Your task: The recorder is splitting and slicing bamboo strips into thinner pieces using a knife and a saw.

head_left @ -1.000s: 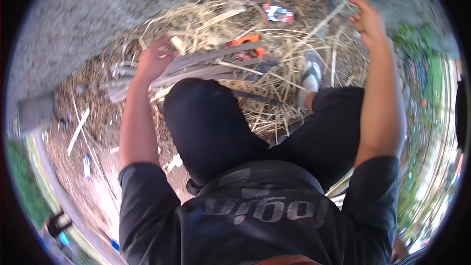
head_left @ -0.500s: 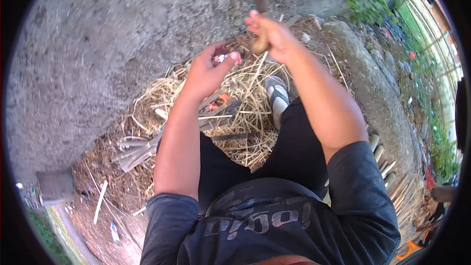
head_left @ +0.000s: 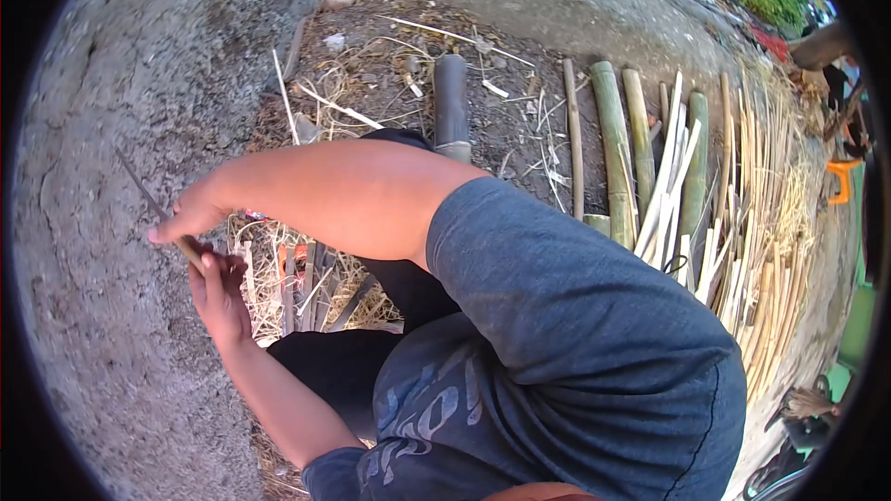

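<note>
Green bamboo poles (head_left: 613,144) lying beside split bamboo strips (head_left: 756,223); dark pipe section (head_left: 451,107) on dirt; straw litter (head_left: 269,283) underfoot.

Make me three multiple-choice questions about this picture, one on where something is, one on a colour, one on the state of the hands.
1. Where do the long bamboo poles lie?
A. On the ground at the person's right
B. Across the lap
C. Against the concrete at the left

2. What colour is the short sleeve on the right arm?
A. White
B. Dark blue-grey
C. Red

3. What are the hands doing?
A. Resting flat on the knees
B. Hanging free
C. Both meeting at a thin dark stick

Answers: 1 A, the poles lie side by side on the right; 2 B, the sleeve is blue-grey; 3 C, right hand and left hand have their grip at the stick.
</note>
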`<action>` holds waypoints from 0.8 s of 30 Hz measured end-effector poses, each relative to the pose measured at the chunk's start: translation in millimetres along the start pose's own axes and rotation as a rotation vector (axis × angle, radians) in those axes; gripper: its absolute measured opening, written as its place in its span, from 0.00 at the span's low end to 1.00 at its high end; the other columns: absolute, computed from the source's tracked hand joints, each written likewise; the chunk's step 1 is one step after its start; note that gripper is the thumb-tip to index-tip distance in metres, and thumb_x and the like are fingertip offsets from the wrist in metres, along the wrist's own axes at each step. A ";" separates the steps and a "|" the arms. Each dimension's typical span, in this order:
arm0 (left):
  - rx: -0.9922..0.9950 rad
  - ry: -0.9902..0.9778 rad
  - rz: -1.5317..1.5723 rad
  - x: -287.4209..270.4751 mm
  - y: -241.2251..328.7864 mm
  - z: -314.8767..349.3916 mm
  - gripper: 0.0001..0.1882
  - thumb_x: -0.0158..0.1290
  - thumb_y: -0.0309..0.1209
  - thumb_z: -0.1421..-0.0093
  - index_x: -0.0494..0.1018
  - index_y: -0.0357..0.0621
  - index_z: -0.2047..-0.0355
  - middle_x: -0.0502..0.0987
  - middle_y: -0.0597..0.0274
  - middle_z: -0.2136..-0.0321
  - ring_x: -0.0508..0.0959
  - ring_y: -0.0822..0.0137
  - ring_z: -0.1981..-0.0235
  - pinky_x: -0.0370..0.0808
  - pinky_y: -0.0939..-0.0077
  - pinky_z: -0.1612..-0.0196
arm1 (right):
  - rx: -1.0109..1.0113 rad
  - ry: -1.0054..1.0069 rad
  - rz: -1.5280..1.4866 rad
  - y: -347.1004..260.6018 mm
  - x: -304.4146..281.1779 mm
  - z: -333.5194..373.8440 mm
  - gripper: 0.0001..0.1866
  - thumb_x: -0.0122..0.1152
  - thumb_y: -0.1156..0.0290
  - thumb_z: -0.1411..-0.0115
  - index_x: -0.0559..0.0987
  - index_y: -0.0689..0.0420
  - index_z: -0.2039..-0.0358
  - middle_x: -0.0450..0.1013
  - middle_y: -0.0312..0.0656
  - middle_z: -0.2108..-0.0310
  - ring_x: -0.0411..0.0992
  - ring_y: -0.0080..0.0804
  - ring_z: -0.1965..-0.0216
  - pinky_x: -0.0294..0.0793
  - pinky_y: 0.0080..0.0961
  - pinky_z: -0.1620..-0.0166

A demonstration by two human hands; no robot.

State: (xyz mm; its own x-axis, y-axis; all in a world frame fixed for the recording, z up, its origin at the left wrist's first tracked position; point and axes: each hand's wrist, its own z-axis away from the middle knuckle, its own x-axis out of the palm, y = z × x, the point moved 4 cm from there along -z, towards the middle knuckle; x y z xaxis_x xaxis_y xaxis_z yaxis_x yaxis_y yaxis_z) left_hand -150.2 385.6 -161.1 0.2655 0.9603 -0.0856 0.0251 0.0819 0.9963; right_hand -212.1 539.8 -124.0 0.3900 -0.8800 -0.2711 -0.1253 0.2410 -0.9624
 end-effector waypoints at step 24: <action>-0.553 0.222 0.080 -56.6 -116.0 38.4 0.19 0.48 0.53 0.36 0.66 0.52 0.71 0.61 0.74 0.82 0.64 0.73 0.79 0.64 0.72 0.66 | 1.214 1.402 0.585 358.0 60.2 647.6 0.09 0.56 0.72 0.47 0.73 0.57 0.65 0.69 0.54 0.65 0.69 0.55 0.58 0.69 0.46 0.54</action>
State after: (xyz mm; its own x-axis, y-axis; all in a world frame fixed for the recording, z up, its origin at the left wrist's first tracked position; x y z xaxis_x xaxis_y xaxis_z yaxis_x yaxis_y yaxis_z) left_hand -131.1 311.5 -271.9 0.0368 0.9971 -0.0670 -0.5078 0.0764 0.8581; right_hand 357.3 838.2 -495.5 -0.4256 -0.1007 -0.8993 0.8874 0.1480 -0.4366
